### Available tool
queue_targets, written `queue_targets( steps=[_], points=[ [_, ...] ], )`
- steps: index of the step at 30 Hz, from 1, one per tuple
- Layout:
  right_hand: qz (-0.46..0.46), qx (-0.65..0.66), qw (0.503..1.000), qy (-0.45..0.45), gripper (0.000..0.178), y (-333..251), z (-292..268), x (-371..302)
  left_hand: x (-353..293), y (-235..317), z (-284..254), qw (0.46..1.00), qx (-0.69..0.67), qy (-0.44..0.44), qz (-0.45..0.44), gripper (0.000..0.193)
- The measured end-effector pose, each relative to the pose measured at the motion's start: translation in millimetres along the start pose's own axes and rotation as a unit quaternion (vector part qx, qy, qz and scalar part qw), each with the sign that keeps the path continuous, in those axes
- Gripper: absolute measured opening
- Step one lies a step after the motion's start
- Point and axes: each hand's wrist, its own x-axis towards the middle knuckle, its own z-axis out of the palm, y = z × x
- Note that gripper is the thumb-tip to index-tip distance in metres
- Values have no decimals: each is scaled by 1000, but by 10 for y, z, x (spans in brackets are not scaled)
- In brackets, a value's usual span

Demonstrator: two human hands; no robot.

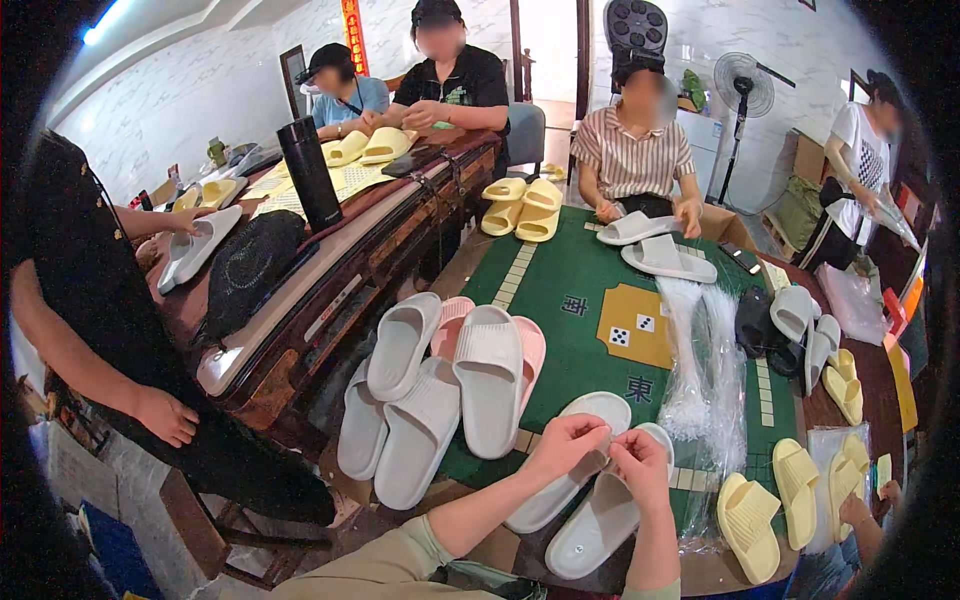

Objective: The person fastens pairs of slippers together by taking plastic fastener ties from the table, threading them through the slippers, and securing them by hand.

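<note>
My left hand (pixel 566 444) and my right hand (pixel 641 462) meet above a pair of white slide sandals (pixel 590 510) lying sole-up at the near edge of the green game table (pixel 570 350). The fingertips of both hands pinch together at one small spot between them; what they pinch is too small to tell. A pile of white and pink slides (pixel 440 390) lies just left of my hands. A bundle of clear plastic bags (pixel 705 370) lies just to the right.
Yellow slides (pixel 795 490) lie at the right near corner, more yellow slides (pixel 520 208) at the far left corner. A seated person opposite holds white slides (pixel 655 245). A long wooden table (pixel 330 250) with a black flask (pixel 309 172) stands left, with people around it.
</note>
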Motion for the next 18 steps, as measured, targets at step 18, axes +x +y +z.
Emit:
queue_targets(
  steps=[18],
  points=[
    [15,40,999,4,6,2,-2,18,-61,169,26,987,137,38,76,23]
  ],
)
